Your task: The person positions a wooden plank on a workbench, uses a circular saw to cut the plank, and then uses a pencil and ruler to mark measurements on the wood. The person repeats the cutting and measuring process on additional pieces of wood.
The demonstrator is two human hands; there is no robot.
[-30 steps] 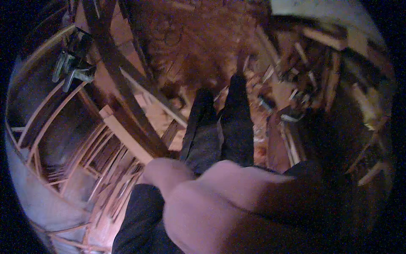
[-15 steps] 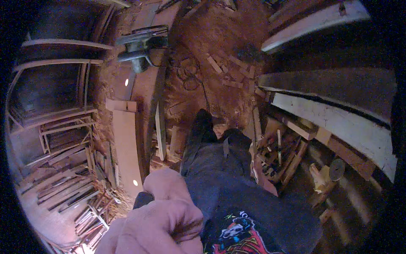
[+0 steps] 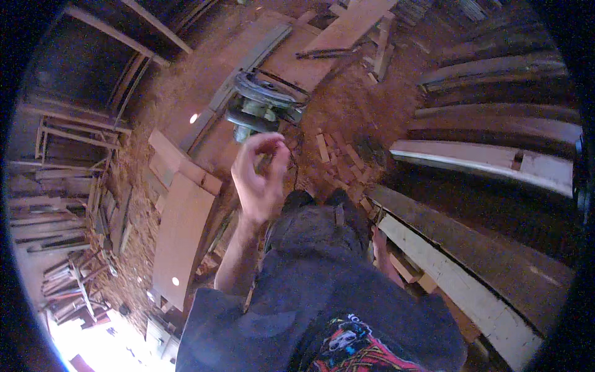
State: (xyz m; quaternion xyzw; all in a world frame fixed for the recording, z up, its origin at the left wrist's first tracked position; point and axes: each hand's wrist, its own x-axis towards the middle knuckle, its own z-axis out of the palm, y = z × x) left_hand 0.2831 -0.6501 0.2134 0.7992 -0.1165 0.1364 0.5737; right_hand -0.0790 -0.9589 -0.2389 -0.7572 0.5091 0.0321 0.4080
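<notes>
My left hand [image 3: 259,180] is raised over the workbench plank [image 3: 214,152], in front of my body. Its fingers curl loosely, with a gap between thumb and palm, and nothing shows in it. Just beyond the fingertips a circular saw [image 3: 266,102] with a round guard rests on the bench; in this view the hand overlaps its near edge, and contact cannot be told. Only a narrow strip of my right arm [image 3: 385,257] shows by my right hip, beside the stacked boards, and its fingers cannot be made out.
A wide pale board [image 3: 183,242] lies at the near left. Wood offcuts [image 3: 341,155] litter the sawdust-covered floor ahead. Long thick timbers [image 3: 458,273] run along the right. Another board [image 3: 350,28] lies at the far end. Frames and scrap wood [image 3: 68,273] stand at left.
My left hand has moved from close to the camera, low in the view, out toward the saw. The view has turned, so the saw and bench appear farther right and tilted.
</notes>
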